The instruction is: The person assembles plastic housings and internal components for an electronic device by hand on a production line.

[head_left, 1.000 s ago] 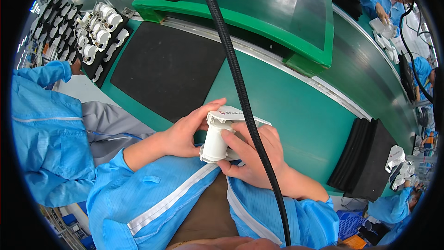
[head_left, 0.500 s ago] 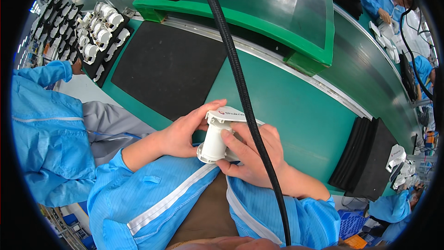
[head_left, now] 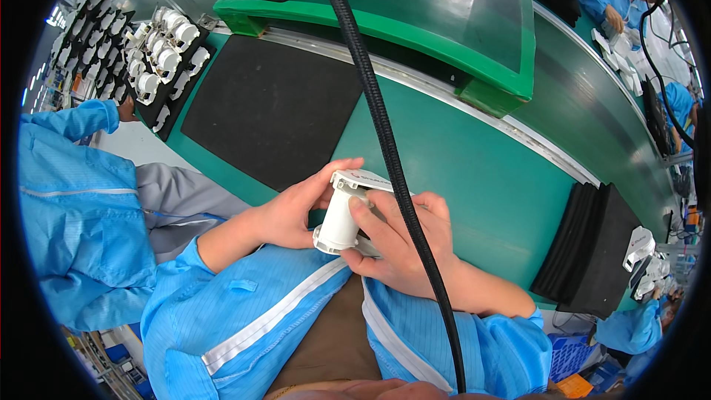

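A white plastic housing [head_left: 338, 221], with a rounded cylinder between two flat end plates, is held close to my chest over the bench's near edge. My left hand [head_left: 290, 211] grips it from the left, fingers behind the upper plate and thumb by the lower one. From the right, my right hand [head_left: 404, 241] is closed round the housing, with fingertips pressing at the cylinder's right side. A black braided cable [head_left: 381, 115] crosses in front of my right hand and hides part of it and of the plate.
A black mat [head_left: 270, 104] lies on the green bench [head_left: 444, 155]. Behind stands a green-edged raised shelf [head_left: 392, 30]. Stacked black foam sheets [head_left: 592, 252] are at right, beside white parts [head_left: 638, 248]. Left are trays of white housings [head_left: 159, 55] and a co-worker's blue sleeve [head_left: 74, 118].
The housing has tilted slightly in my hands, and my right fingers have shifted a little along the cylinder's side. Both hands keep their hold.
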### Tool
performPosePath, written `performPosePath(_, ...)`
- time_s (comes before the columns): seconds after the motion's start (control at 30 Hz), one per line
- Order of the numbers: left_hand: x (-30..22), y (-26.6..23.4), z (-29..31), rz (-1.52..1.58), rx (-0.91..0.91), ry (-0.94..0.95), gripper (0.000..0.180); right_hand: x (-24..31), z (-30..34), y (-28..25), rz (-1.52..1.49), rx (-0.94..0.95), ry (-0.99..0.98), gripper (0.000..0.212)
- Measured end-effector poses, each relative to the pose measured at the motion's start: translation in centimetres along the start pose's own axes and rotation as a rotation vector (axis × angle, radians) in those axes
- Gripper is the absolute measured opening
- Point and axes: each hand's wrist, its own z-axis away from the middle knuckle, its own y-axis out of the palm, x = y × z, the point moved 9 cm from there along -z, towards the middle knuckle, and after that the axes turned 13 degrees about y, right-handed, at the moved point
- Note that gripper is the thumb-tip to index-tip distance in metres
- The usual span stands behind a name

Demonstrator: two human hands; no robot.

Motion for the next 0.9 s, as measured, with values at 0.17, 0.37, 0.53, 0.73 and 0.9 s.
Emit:
performPosePath(0.17, -0.1, -0.3, 0.4, -0.008, -0.06, 0.087, 0.115, -0.2, -0.1, 0.5, 0.066, 0.048, 0.013, 0.063)
performPosePath(0.37, -1.1, -0.7, -0.4, -0.173, 0.045, -0.023, 0.118, -2.5, -0.2, 0.9, -0.149, 0.027, 0.134, 0.058)
performPosePath(0.53, -2.2, -1.7, -1.1, -0.261, -0.004, 0.042, 0.122, -4.0, -0.5, 1.4, -0.263, 0.104, 0.241, 0.062)
performPosePath(0.73, -0.4, -1.6, -0.6, -0.05, -0.041, -0.006, 0.127, -3.1, -1.5, 0.9, -0.231, 0.136, 0.172, 0.065)
performPosePath(0.9, 0.8, -1.4, -0.6, 0.281, -0.08, 0.072, 0.128, -2.2, -1.9, 0.6, -0.167, 0.151, 0.163, 0.06)
